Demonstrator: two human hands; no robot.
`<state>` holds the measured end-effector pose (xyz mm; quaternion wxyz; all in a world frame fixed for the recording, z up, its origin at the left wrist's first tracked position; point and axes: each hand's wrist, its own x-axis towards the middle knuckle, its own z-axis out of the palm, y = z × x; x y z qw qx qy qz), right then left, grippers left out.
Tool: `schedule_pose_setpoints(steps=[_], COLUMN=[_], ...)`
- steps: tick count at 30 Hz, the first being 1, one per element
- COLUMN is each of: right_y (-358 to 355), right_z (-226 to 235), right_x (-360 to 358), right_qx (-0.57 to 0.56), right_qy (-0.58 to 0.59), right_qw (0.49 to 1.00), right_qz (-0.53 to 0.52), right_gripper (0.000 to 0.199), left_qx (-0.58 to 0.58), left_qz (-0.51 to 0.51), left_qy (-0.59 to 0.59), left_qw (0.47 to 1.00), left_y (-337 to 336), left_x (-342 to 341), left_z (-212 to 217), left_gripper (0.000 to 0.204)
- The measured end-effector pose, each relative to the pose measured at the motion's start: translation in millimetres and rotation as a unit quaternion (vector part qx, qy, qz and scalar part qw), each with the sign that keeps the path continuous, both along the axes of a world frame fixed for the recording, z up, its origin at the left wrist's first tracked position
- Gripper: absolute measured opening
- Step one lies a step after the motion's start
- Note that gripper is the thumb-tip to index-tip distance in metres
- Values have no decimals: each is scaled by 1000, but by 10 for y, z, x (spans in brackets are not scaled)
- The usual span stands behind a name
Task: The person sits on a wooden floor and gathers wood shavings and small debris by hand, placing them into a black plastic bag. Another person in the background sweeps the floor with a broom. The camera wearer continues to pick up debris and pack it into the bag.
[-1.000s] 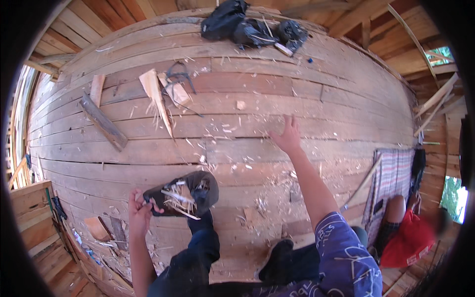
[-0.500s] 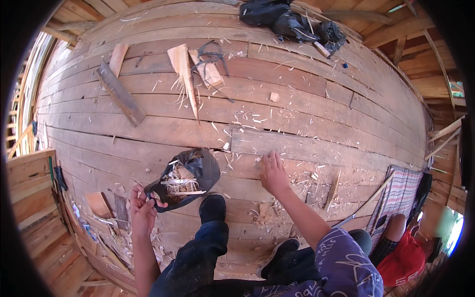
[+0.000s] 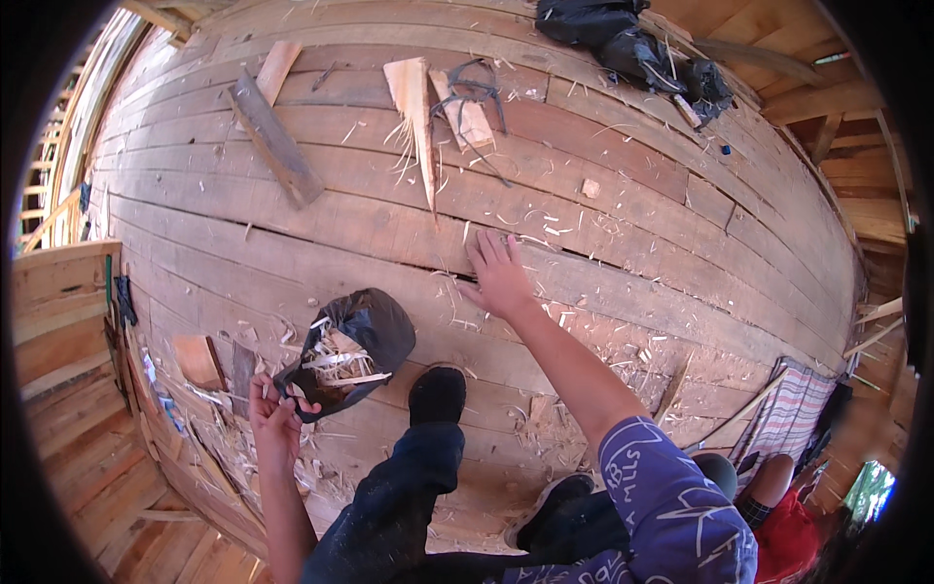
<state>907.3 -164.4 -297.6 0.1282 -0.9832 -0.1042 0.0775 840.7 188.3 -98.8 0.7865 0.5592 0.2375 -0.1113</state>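
My left hand (image 3: pixel 276 414) pinches the rim of a black plastic bag (image 3: pixel 381 326) and holds its mouth apart. Inside the bag lie pale wood shavings (image 3: pixel 342 366), with one long strip across the rim. The bag rests on the plank floor (image 3: pixel 360 219), just beyond my left shoe. Stretched forward, my right hand (image 3: pixel 500 276) is spread low over the boards, fingers apart, among scattered shavings. I see nothing held in it. Past its fingertips, a pointed, splintered piece of wood (image 3: pixel 413 102) lies on the floor.
Beside the splintered piece are a short board (image 3: pixel 465 115) with a dark strap (image 3: pixel 474 86) and a grey plank (image 3: pixel 275 141). Black bags (image 3: pixel 632 49) lie at the far right. A person in red (image 3: pixel 786 533) sits at right near a striped cloth (image 3: pixel 790 404). Shavings litter the floor.
My right hand has reached farther forward and left across the boards. The view has shifted, so the floor pieces appear farther right. My left hand still grips the bag.
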Motion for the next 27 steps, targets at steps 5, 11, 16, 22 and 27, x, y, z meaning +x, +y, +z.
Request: schedule_pose_setpoints(steps=[5,11,16,22,27], right_y=[73,-266,-369,159,413], right_z=[-147,42,213,624,-55], right_x=[-465,-740,-909,-232,-257], right_qx=[19,41,17,130,39], right_qy=[-26,-48,163,55,-39], right_qw=[997,990,980,989,996], right_qz=[64,123,109,43,74], right_gripper=[52,32,32,58,62], left_qx=[1,5,-11,9,31], left_qz=[-2,-4,-4,-20,-15], left_qy=[-11,-10,-9,-5,-4], left_qw=[1000,1000,1000,1000,999], left_y=[72,78,18,37,58], left_x=[-31,-39,-14,-69,-73], left_z=[-38,-52,0,-5,-1], left_gripper=[43,47,42,46,49])
